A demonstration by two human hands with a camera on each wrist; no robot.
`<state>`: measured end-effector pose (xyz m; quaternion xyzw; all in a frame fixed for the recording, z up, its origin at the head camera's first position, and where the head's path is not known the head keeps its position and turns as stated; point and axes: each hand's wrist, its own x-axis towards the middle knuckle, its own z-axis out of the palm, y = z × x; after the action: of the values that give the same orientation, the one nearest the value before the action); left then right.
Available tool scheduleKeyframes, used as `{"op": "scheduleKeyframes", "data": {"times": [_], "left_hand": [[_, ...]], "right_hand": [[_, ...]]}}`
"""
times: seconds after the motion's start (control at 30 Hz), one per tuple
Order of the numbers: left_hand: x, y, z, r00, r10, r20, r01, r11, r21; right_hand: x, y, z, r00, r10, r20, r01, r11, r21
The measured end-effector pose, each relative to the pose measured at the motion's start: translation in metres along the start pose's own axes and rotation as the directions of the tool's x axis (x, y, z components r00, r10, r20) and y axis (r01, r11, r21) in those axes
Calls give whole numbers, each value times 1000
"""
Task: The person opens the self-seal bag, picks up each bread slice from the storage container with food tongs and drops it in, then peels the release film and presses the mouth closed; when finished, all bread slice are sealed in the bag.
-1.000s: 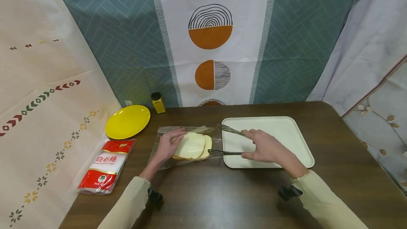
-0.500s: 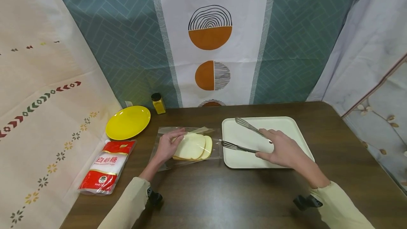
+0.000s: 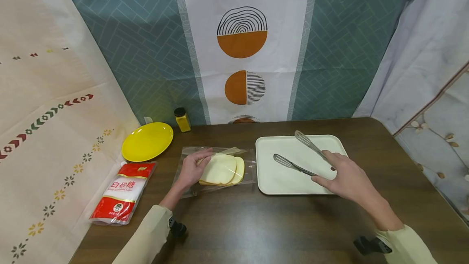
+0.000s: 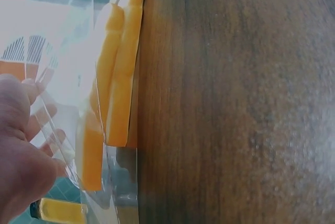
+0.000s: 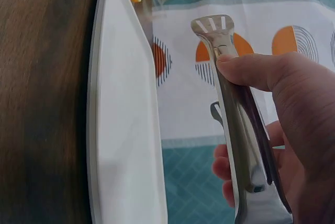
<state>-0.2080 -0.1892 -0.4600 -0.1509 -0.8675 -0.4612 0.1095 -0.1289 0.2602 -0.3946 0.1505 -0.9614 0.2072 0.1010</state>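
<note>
On the dark wood table, abt mid-L, bread slices lie stacked & offset in a clear bag, their orange-brown crusts showing thru the film in the L wrist view. L hand is at the bag's L end, fingers bent & holding its film up off the slices; glare hides the exact fingertip contact. R hand has hold of metal tongs, thumb on one arm, fingers at the other, so the hand's approx. half spread & the tongs' arms stand wide apart. Tongs are up over the white tray, slotted tips pointing L & away, off its surface. Tray sits flat just R of the bag. Far L: red-and-white sugar pkt, lying down, w/ yellow plate just behind it; can't tell if they touch. Yellow jar w/ black lid stands nr the table's back edge, R of plate. Cream sleeves on both arms, black device at each wrist. Patterned cloth hangs behind.
</note>
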Motion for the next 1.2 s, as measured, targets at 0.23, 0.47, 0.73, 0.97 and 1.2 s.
{"op": "scheduleKeyframes", "data": {"times": [0.23,0.47,0.73,0.97,1.2], "left_hand": [[0,0,0,1000,-13,-2,13,1000,-10],[0,0,0,1000,9,-10,-9,1000,2],[0,0,-1,1000,15,-4,-15,1000,5],[-2,1,-2,1000,-19,11,19,1000,-9],[0,1,-1,1000,-11,6,11,1000,-2]], "right_hand": [[-13,15,-3,994,53,-100,-52,999,11],[-32,37,-7,982,146,-121,-145,989,14],[-59,64,-14,952,274,-133,-278,960,-12],[-80,83,-16,905,387,-174,-398,917,-29],[-96,101,-12,850,509,-139,-518,854,-41]]}}
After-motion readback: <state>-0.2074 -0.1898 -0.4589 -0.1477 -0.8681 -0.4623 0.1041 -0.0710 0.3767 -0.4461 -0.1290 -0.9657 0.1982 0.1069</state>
